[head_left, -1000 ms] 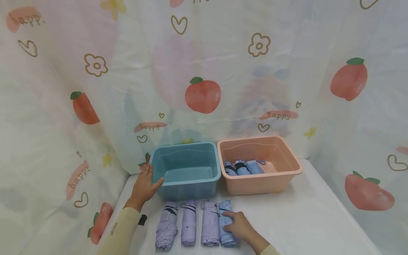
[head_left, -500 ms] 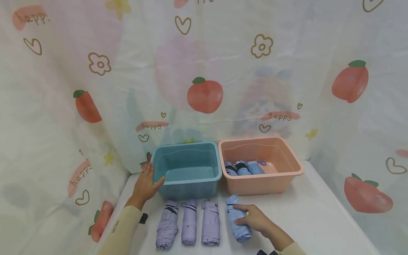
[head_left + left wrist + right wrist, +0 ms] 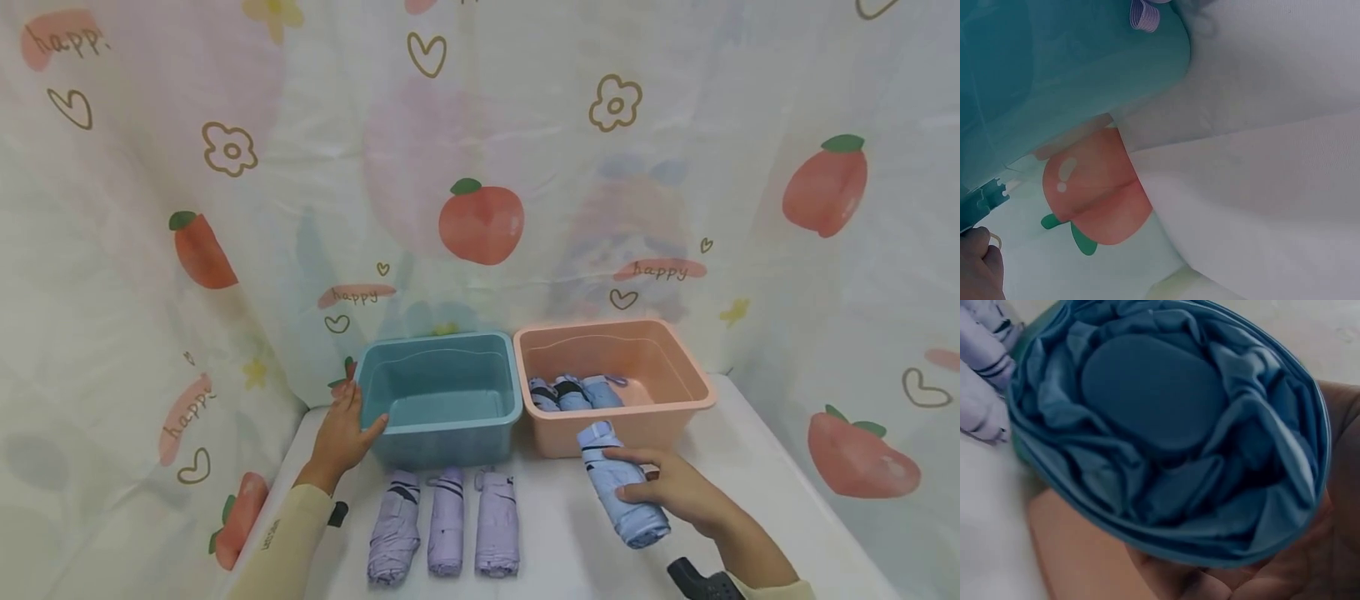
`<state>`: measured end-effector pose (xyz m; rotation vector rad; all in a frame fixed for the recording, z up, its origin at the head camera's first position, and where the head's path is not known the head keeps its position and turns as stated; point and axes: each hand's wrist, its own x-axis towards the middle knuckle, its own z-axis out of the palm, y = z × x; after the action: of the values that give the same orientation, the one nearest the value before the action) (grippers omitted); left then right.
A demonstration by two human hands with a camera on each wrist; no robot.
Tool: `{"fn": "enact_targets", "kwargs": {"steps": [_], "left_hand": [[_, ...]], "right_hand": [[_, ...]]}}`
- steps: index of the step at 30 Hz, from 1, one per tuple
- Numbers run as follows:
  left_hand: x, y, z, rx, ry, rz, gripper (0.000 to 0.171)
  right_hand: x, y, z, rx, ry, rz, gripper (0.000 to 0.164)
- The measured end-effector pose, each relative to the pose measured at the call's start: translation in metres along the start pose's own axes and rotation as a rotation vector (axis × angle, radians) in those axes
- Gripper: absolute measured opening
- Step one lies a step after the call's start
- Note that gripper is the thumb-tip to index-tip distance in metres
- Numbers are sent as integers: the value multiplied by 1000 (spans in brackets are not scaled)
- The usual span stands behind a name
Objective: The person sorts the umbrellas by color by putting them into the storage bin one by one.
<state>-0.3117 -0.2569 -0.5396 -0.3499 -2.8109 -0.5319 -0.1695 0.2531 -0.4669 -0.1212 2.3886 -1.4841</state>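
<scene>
My right hand (image 3: 678, 487) grips a folded blue umbrella (image 3: 622, 498) around its middle, tilted in front of the peach bin (image 3: 600, 435). In the right wrist view, the round end of that blue umbrella (image 3: 1154, 394) fills much of the picture, with fingers under it. My left hand (image 3: 341, 442) rests at the left side of the teal bin (image 3: 442, 446), fingers straight and thumb over the front rim. Three folded lilac umbrellas, the left one (image 3: 393, 529), the middle one (image 3: 446, 525) and the right one (image 3: 497, 525), lie side by side before the teal bin.
Three folded blue umbrellas (image 3: 573, 395) lie in the left part of the peach bin. Both bins stand side by side on a white table (image 3: 765, 517), against a fruit-printed curtain (image 3: 480, 125). The teal bin's inside shows bare.
The right hand has lifted the blue umbrella from beside the lilac ones and carried it rightward and up to the front of the peach bin. The left hand has stayed put.
</scene>
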Motion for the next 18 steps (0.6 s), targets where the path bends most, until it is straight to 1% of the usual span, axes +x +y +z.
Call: {"fn": "enact_targets", "kwargs": {"steps": [2, 4, 8, 13, 18], "left_hand": [[0, 0, 0, -6, 4, -2, 90], [0, -1, 1, -10, 4, -5, 90], [1, -2, 1, -9, 5, -6, 90], [1, -2, 1, -16, -7, -5, 91], [0, -1, 0, -18, -4, -2, 90]], "right_hand": [[-4, -11, -14, -2, 12, -9, 63], [-5, -20, -27, -16, 19, -40, 66], [3, -31, -52, -94, 66, -65, 69], [27, -32, -79, -225, 110, -55, 67], [62, -31, -111, -305, 125, -30, 65]]}}
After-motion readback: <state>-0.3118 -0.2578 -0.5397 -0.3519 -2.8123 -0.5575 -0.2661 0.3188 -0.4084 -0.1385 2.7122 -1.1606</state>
